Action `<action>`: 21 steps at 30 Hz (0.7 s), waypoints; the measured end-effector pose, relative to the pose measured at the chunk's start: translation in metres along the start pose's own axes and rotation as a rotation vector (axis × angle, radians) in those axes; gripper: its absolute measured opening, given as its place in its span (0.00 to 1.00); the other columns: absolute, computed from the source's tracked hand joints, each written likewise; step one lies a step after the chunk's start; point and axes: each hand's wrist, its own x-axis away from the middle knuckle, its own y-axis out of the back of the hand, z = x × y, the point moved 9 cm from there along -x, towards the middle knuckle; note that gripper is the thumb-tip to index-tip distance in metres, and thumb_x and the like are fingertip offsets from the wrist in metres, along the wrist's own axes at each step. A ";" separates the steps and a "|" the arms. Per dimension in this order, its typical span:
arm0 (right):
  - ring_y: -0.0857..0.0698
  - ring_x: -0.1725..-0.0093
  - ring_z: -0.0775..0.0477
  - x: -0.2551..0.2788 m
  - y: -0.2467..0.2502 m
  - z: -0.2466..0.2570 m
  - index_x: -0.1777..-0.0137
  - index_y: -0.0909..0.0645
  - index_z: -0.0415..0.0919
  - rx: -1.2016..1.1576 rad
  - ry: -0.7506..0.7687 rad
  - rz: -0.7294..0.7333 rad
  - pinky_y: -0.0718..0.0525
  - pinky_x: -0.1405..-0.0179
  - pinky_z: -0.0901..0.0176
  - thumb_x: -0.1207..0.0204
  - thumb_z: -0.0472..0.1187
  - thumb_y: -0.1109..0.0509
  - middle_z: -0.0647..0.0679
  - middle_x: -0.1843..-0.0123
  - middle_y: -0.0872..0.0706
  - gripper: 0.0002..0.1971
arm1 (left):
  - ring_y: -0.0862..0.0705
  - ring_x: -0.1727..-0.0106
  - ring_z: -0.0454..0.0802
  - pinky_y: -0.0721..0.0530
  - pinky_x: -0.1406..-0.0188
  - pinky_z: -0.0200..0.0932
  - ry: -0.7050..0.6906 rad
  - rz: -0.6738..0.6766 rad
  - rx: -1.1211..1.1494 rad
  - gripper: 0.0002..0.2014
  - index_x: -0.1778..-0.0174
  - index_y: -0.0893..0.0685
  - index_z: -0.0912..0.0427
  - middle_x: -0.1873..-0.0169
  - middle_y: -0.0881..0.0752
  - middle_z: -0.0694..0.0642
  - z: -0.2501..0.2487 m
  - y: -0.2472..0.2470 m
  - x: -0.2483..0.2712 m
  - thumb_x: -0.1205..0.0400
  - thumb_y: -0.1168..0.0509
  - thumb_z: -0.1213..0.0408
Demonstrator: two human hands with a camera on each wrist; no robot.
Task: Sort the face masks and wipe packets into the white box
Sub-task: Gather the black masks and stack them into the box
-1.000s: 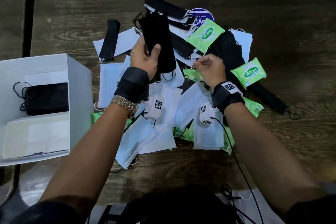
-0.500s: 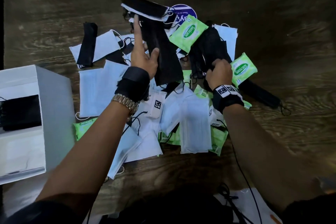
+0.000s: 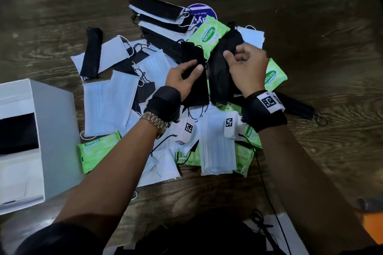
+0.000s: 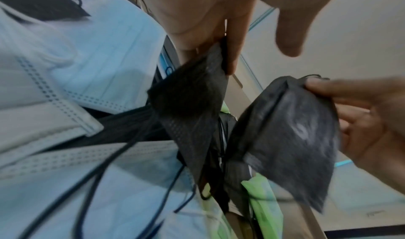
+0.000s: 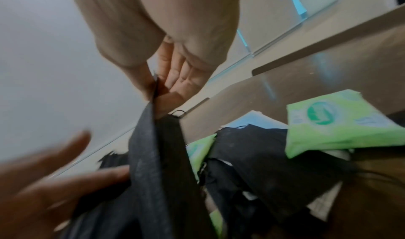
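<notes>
A heap of black and white face masks and green wipe packets (image 3: pixel 208 35) lies on the dark wooden table. My left hand (image 3: pixel 187 74) pinches one black mask (image 3: pixel 196 89) between thumb and fingers; the left wrist view shows that black mask (image 4: pixel 192 107) hanging from the hand. My right hand (image 3: pixel 244 62) pinches the top edge of a second black mask (image 3: pixel 221 72), lifted just right of the first; the right wrist view shows this mask (image 5: pixel 153 147) hanging from the pinch. The white box (image 3: pixel 51 130) stands at the left with black masks (image 3: pixel 16 132) inside.
White masks (image 3: pixel 107 105) spread between the box and my hands. More green packets lie at the near left (image 3: pixel 95 151) and right (image 3: pixel 273 76). A stack of black masks (image 3: pixel 157 10) and a round blue label (image 3: pixel 201 12) sit at the far side. Cables hang near my body.
My left hand drew its black mask down and right. My right hand rose with a second black mask and moved toward the left hand. The view shifted, so the box sits further left.
</notes>
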 end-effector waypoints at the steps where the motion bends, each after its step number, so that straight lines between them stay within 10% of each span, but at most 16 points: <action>1: 0.16 0.72 0.53 0.003 -0.002 0.004 0.62 0.20 0.46 -0.009 -0.010 -0.022 0.14 0.65 0.58 0.28 0.46 0.21 0.55 0.71 0.17 0.11 | 0.23 0.29 0.46 0.28 0.24 0.44 -0.003 0.035 -0.019 0.23 0.30 0.18 0.54 0.33 0.17 0.55 -0.003 -0.005 0.002 0.19 0.31 0.49; 5: 0.11 0.66 0.52 0.016 -0.025 0.015 0.61 0.15 0.39 -0.014 -0.043 0.063 0.11 0.59 0.54 0.27 0.52 0.21 0.51 0.67 0.12 0.15 | 0.21 0.42 0.27 0.30 0.45 0.17 -0.066 0.175 -0.051 0.22 0.30 0.20 0.51 0.40 0.17 0.41 -0.016 -0.024 0.009 0.21 0.28 0.54; 11: 0.07 0.55 0.41 0.027 -0.050 -0.007 0.45 0.16 0.25 -0.459 -0.257 0.340 0.08 0.54 0.47 0.13 0.46 0.37 0.32 0.52 0.10 0.20 | 0.19 0.62 0.24 0.22 0.55 0.26 -0.084 0.087 -0.014 0.09 0.43 0.13 0.58 0.58 0.13 0.47 -0.001 -0.012 0.005 0.19 0.30 0.65; 16: 0.10 0.53 0.47 -0.012 -0.016 -0.057 0.57 0.12 0.42 0.215 -0.181 0.113 0.13 0.46 0.50 0.24 0.44 0.23 0.46 0.57 0.09 0.06 | 0.18 0.61 0.44 0.19 0.55 0.34 0.070 -0.117 0.048 0.05 0.53 0.12 0.56 0.63 0.15 0.50 0.030 0.007 -0.008 0.18 0.33 0.67; 21: 0.21 0.34 0.33 -0.033 -0.014 -0.093 0.36 0.23 0.38 0.619 -0.267 0.139 0.20 0.37 0.43 0.32 0.52 0.17 0.37 0.35 0.21 0.30 | 0.19 0.60 0.51 0.16 0.51 0.51 0.105 -0.136 0.015 0.03 0.56 0.17 0.56 0.62 0.15 0.56 0.041 0.016 -0.014 0.18 0.35 0.62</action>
